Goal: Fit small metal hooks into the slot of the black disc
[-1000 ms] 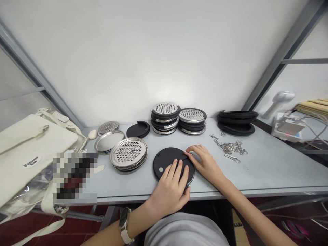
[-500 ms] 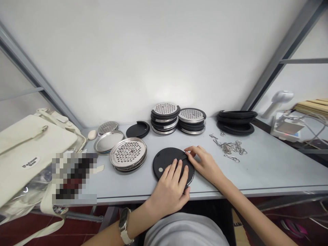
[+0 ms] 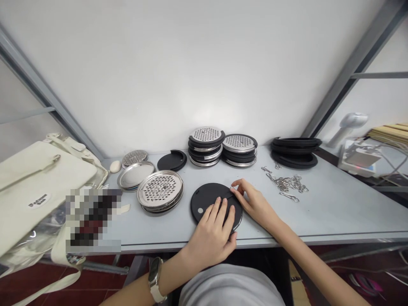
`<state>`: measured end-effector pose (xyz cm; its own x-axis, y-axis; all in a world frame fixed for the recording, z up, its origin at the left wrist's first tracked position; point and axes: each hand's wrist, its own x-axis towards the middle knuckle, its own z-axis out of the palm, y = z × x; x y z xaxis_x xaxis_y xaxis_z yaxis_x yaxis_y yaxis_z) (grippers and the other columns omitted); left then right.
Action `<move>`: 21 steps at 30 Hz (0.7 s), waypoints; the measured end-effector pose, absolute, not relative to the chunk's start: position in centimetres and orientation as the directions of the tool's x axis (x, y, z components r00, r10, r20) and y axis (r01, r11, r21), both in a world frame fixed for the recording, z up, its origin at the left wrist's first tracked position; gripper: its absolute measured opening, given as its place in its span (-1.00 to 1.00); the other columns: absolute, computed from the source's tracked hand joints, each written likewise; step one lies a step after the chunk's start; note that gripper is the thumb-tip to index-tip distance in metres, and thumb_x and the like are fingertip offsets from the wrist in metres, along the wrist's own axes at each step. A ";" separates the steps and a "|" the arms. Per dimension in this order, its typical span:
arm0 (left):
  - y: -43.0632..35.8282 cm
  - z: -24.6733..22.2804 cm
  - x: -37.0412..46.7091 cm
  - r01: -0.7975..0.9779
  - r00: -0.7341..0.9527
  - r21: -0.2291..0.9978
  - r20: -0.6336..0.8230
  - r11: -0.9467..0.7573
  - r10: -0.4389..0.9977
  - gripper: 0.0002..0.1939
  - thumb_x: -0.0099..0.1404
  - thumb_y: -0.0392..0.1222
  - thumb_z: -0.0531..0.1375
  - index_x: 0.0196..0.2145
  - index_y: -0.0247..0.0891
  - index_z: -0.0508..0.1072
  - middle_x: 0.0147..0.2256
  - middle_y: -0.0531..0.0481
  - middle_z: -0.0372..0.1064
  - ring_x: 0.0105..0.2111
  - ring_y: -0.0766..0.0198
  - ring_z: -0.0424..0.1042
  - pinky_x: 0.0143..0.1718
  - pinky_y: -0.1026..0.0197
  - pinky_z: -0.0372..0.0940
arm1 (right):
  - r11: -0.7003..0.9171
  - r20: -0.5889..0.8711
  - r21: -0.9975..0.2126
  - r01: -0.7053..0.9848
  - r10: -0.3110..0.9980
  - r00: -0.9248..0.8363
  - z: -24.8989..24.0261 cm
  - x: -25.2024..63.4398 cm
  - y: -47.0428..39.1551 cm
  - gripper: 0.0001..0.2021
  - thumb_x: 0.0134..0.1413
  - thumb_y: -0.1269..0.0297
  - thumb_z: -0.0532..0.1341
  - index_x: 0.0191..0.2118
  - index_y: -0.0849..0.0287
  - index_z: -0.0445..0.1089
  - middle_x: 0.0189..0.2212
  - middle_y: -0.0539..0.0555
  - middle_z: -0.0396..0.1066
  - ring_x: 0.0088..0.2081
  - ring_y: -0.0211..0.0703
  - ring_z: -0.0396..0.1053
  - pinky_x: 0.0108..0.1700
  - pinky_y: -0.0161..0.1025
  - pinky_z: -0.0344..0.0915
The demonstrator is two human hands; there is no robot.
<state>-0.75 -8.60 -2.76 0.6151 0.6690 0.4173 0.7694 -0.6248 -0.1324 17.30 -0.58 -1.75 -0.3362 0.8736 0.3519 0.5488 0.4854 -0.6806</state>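
A black round disc [image 3: 207, 196] with a pale round spot lies near the table's front edge. Across its top rest the fingers of my left hand [image 3: 213, 233], spread a little, with the thumb at the near rim, holding it against the table. At the disc's upper right rim, my right hand [image 3: 253, 202] is closed, thumb and forefinger pinching a small metal wire hook [image 3: 233, 188]. A thin dark line runs from there over the disc toward my left fingers. What lies under my left palm is hidden.
Left of the disc are stacked metal grater plates [image 3: 160, 190] and plain metal discs [image 3: 136, 175]. Behind stand two stacks of graters in black holders [image 3: 206, 146]. Loose wire hooks [image 3: 288, 183] and black rings [image 3: 295, 153] lie right. A cream bag [image 3: 41, 178] covers the left end.
My right fingertips shift very slightly at the rim, and the metal loop between them shows more clearly. My left hand stays on the disc. The whole view shifts a little.
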 end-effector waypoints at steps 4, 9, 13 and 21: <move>-8.6 -2.8 -0.7 0.770 0.615 -0.133 0.418 -0.624 0.669 -0.41 0.34 -0.09 -0.04 0.24 -0.46 0.06 0.23 -0.33 -0.01 0.25 -0.12 -0.05 0.15 -0.01 0.08 | 0.479 0.324 -0.680 0.555 0.876 -0.357 -1.7 17.4 -0.6 -0.86 0.28 0.22 -0.03 -0.19 0.11 0.22 -0.43 -0.01 0.24 -0.40 -0.20 0.26 -0.25 -0.24 0.22; -8.5 -2.8 -0.7 0.767 0.620 -0.131 0.403 -0.628 0.673 -0.41 0.35 -0.10 -0.05 0.25 -0.46 0.04 0.24 -0.33 -0.02 0.26 -0.12 -0.07 0.16 -0.02 0.07 | 0.475 0.323 -0.676 0.563 0.878 -0.354 -1.6 17.4 -0.6 -0.85 0.28 0.22 -0.04 -0.19 0.12 0.22 -0.47 -0.02 0.23 -0.43 -0.21 0.26 -0.29 -0.24 0.22; -8.6 -2.8 -0.8 0.771 0.615 -0.128 0.405 -0.624 0.676 -0.42 0.35 -0.10 -0.05 0.24 -0.46 0.05 0.24 -0.32 -0.03 0.26 -0.11 -0.08 0.15 -0.02 0.08 | 0.480 0.327 -0.665 0.572 0.876 -0.356 -1.7 17.3 -0.7 -0.84 0.27 0.20 -0.04 -0.16 0.12 0.20 -0.49 -0.03 0.24 -0.45 -0.20 0.27 -0.34 -0.24 0.22; -8.6 -2.8 -0.7 0.770 0.615 -0.134 0.415 -0.624 0.670 -0.42 0.34 -0.09 -0.04 0.23 -0.46 0.07 0.24 -0.33 -0.01 0.25 -0.11 -0.06 0.15 0.00 0.07 | 0.487 0.312 -0.646 0.589 0.871 -0.379 -1.6 17.2 -0.8 -0.83 0.27 0.21 -0.06 -0.14 0.13 0.16 -0.53 -0.03 0.25 -0.49 -0.18 0.28 -0.39 -0.26 0.22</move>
<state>-0.73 -8.64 -2.77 0.6154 0.6698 0.4154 0.7697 -0.6243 -0.1336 17.24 -0.77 -1.58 -0.3789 0.8714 0.3116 0.5885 0.4867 -0.6455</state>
